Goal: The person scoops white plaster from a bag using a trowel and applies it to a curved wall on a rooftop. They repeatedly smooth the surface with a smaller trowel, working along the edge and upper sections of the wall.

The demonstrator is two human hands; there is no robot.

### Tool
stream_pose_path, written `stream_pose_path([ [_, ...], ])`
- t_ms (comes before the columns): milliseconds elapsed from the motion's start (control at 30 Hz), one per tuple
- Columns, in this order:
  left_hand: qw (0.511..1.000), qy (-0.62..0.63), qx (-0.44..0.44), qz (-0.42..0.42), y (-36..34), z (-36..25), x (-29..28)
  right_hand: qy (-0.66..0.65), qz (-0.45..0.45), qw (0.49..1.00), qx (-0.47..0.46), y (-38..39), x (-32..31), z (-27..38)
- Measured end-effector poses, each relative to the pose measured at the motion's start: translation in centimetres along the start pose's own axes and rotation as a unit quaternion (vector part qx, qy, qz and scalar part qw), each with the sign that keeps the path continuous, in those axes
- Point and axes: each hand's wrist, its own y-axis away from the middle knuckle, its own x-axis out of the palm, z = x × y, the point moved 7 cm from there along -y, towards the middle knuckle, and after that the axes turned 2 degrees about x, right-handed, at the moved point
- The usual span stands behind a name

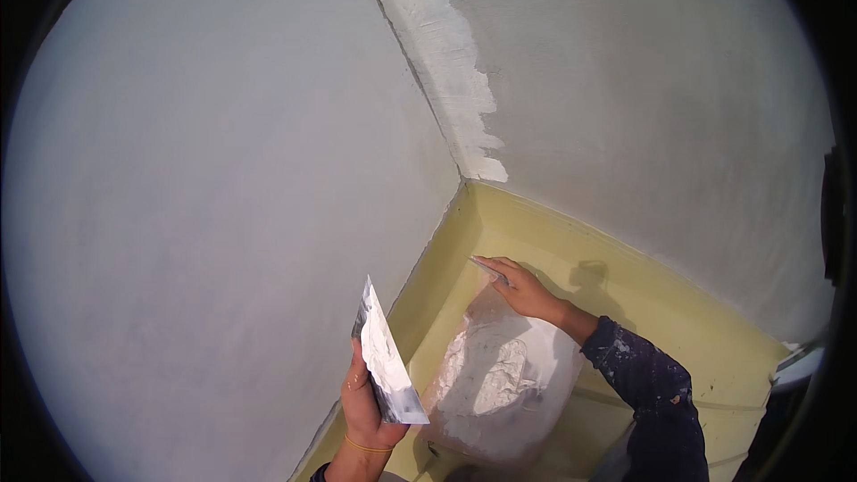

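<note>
My left hand (pixel 364 402) grips a wide metal plastering blade (pixel 386 361), tilted, with a thick strip of white plaster along its face. My right hand (pixel 527 290) is closed around a narrow putty knife (pixel 486 268), seen nearly edge-on, above the far end of a whitish tub (pixel 558 370). Inside the tub lies a rough mass of white plaster (pixel 495 375), partly in shadow. The handle of the left blade is hidden by my palm.
Two grey walls, left (pixel 223 170) and right (pixel 643 80), meet in a corner. A band of fresh white plaster (pixel 446 54) runs down the right wall beside the seam. Below is a yellow surface (pixel 687 330) with raised edges, under the tub.
</note>
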Motion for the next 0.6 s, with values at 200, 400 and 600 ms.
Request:
stream_pose_path([
  [200,0.997,-0.017,0.058,-0.04,-1.2,-0.1,-1.7,-0.083,-0.1,0.984,0.125,0.7,-2.1,-2.1],
  [400,0.991,-0.002,0.134,0.016,-1.6,-0.3,0.1,-0.189,-0.186,0.956,0.129,2.1,-1.9,0.9],
  [600,0.993,0.034,0.092,0.06,-2.1,1.3,1.5,0.011,-0.284,0.925,-0.253,6.7,2.7,13.2],
])
